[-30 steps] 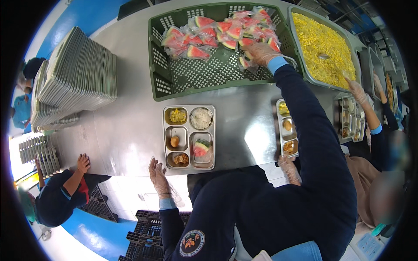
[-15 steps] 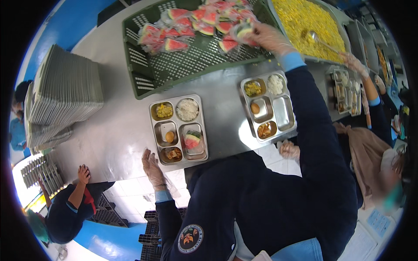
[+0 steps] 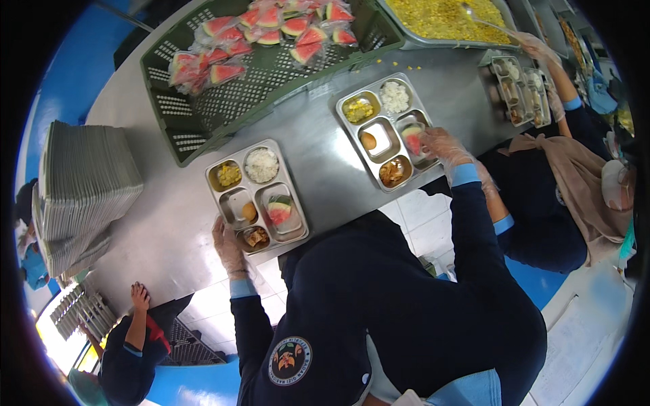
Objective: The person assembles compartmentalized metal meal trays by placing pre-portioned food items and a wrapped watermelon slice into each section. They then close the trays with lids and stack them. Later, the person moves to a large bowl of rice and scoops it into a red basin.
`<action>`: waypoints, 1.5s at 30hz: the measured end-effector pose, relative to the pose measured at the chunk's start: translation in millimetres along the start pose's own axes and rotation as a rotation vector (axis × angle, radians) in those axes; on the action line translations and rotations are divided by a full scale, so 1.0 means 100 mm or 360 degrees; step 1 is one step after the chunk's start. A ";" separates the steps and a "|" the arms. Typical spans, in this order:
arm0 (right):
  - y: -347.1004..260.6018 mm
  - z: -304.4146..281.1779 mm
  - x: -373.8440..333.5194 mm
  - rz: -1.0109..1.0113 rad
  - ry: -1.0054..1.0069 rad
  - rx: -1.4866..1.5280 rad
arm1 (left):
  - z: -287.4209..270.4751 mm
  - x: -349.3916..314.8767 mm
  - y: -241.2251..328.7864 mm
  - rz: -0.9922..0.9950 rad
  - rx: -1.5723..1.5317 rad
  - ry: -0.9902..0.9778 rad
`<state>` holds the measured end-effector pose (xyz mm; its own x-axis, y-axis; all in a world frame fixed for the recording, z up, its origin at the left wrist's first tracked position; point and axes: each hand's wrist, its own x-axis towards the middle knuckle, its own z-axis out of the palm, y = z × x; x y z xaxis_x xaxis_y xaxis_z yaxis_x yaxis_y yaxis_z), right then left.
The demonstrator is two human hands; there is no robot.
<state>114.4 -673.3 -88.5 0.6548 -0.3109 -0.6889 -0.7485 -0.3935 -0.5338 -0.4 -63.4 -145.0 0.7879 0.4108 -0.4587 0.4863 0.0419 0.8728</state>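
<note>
My right hand (image 3: 443,145), in a clear plastic glove, pinches a wrapped watermelon slice (image 3: 412,139) in the large compartment of the right-hand metal food tray (image 3: 371,157). That tray also carries rice, yellow corn mix, an egg and a brown saucy food. My gloved left hand (image 3: 228,243) has its fingers stretched out against the lower left edge of the left-hand metal food tray (image 3: 267,241). A wrapped watermelon slice (image 3: 278,211) lies in this tray, with rice (image 3: 262,166), corn mix (image 3: 229,175), an egg (image 3: 249,211) and brown food (image 3: 256,237).
Beyond the trays stands a green crate (image 3: 177,128) with several wrapped watermelon slices. A corn-filled pan (image 3: 447,20) is at far right, where a co-worker's gloved hand (image 3: 535,47) holds a spoon. Stacked trays (image 3: 88,186) rise at left. Another person's hand (image 3: 140,296) rests on the table edge.
My right hand has come from the crate down to the right tray with a watermelon slice. My left hand has reached the left tray's edge. The view has shifted.
</note>
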 end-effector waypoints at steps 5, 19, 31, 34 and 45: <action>0.15 -0.08 0.33 -0.0327 0.0748 -0.0991 | -0.11 0.00 -0.20 0.0490 0.0862 -0.0033; -0.33 1.21 0.17 -0.0884 0.0021 -0.0701 | -0.62 -0.25 -0.23 -0.0194 -0.0208 -0.0132; -1.13 3.18 -0.97 -0.0800 -0.0022 -0.0796 | -2.54 0.54 -0.21 0.0363 0.0507 -0.0778; -1.33 3.51 -1.00 -0.0817 -0.0006 -0.1086 | -3.10 0.91 -0.19 0.0229 0.0394 -0.1172; -5.13 4.72 -2.90 -0.1812 -0.0343 0.0002 | -4.03 1.85 3.18 0.1758 -0.0077 0.0147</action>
<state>258.5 26.8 154.1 0.9182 0.3770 0.1215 0.2626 -0.3500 -0.8992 147.5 392.4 114.7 0.7468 0.3103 0.5882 -0.4832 -0.3544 0.8005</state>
